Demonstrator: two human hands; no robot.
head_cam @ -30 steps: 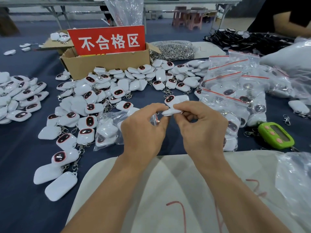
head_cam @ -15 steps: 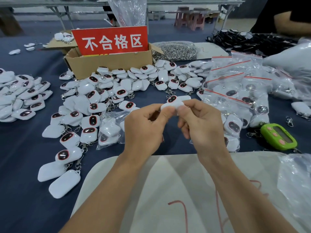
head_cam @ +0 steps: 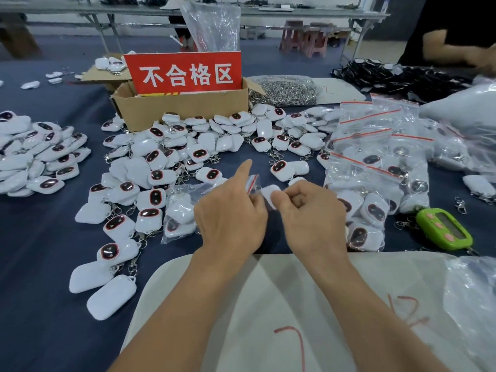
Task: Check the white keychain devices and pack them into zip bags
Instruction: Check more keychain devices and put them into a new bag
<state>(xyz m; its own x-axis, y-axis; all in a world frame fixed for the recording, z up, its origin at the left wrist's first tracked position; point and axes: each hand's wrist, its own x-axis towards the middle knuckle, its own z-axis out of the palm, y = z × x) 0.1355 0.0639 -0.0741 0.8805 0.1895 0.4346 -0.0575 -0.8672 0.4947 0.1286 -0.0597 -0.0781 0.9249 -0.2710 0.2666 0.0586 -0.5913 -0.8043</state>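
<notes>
At the left and centre of the frame, loose devices (head_cam: 150,183) lie heaped on the dark surface (head_cam: 40,251), in front of a cardboard box (head_cam: 182,111) with a red sign.

Just below centre, the left hand (head_cam: 230,218) has changed its job. 0.5 s ago its thumb pressed on the device together with the right thumb, both turning it over for a look. Now it pinches a small bag (head_cam: 252,182) by its red-striped top, with the index finger sticking out straight toward the upper middle of the frame and the other fingers curled.

Just right of the bag, touching or almost touching its mouth, is the device (head_cam: 269,196), plain white side up. The right hand (head_cam: 311,213) grips it between thumb and curled fingers. Both hands have also dropped lower and nearer the surface than 0.5 s ago.

I read this as the check on this 1 piece being over and passed, since it is heading for the bag and not for the box. Whether the mouth of the bag is already open cannot be told. The device must next slide in past the strip, keyring and all, and the strip be pressed closed.

Further right, packed bags (head_cam: 375,157) are piled up, with a green timer (head_cam: 445,229) at the lower right of them.
</notes>
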